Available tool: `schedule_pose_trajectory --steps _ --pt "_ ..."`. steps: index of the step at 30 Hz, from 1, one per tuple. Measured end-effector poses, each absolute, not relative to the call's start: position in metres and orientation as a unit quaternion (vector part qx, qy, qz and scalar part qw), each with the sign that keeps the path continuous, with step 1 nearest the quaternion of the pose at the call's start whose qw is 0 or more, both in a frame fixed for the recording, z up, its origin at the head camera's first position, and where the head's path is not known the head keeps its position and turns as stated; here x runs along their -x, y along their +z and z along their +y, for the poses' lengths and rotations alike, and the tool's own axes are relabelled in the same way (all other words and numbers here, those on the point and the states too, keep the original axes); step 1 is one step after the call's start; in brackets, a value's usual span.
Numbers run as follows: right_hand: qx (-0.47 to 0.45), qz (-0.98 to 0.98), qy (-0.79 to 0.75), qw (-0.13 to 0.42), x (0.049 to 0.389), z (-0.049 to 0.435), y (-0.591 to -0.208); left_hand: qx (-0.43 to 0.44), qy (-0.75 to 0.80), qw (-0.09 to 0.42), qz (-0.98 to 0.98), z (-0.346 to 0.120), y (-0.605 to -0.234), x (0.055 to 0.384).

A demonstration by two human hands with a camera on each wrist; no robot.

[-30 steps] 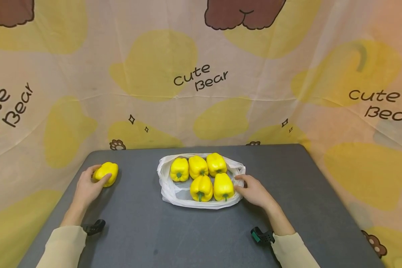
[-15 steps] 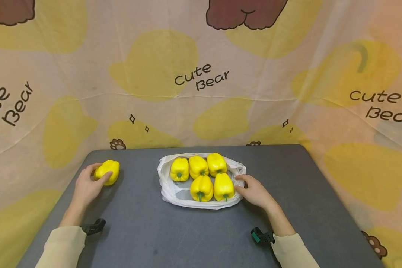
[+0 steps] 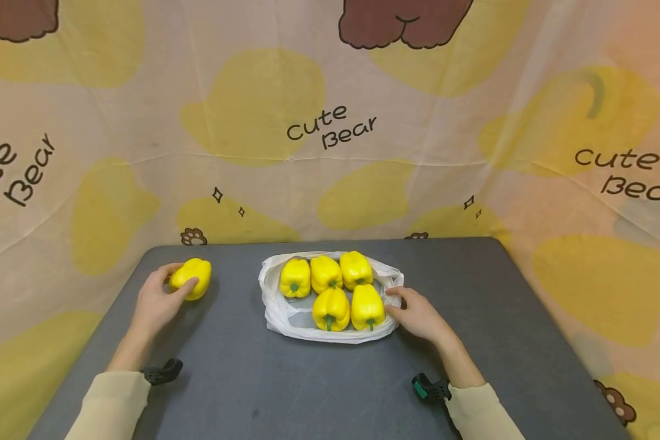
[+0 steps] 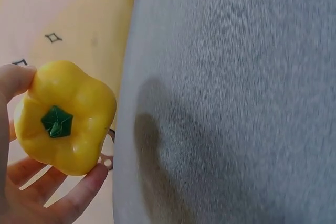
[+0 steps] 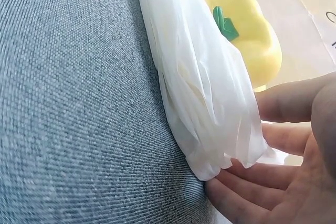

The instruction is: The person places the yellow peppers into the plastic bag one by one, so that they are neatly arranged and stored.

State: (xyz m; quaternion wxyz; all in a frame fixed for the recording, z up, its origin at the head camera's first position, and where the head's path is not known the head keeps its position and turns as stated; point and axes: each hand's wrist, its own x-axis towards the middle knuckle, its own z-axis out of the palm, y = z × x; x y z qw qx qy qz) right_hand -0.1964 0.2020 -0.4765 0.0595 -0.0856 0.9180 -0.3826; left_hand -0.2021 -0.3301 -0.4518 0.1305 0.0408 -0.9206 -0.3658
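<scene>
My left hand (image 3: 158,299) grips a yellow bell pepper (image 3: 194,278) between thumb and fingers, over the left part of the table. In the left wrist view that bell pepper (image 4: 65,116) turns its green stem end to the camera, raised off the grey surface. A white plastic bag (image 3: 330,335) lies mid-table with its mouth rolled wide. Inside are several more yellow bell peppers (image 3: 331,310), in two rows. At the bag's right rim my right hand (image 3: 420,315) pinches the plastic. The right wrist view has its thumb inside the bag (image 5: 205,87) and the other fingers outside.
A grey table (image 3: 330,391) carries everything, its far edge just behind the bag. Beyond it hangs a printed curtain (image 3: 418,110) with bear lettering, which also runs along both sides. Dark bands (image 3: 164,371) sit on the wrists.
My left hand has lifted the bell pepper a little and carried it to the right, toward the bag. My right hand and the bag have stayed put.
</scene>
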Motion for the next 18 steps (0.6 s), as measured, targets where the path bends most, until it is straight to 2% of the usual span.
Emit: schedule_pose_trajectory --steps 18 --pt "0.084 0.915 -0.389 0.063 0.196 0.202 -0.478 0.019 -0.371 0.15 -0.916 -0.289 -0.444 0.2"
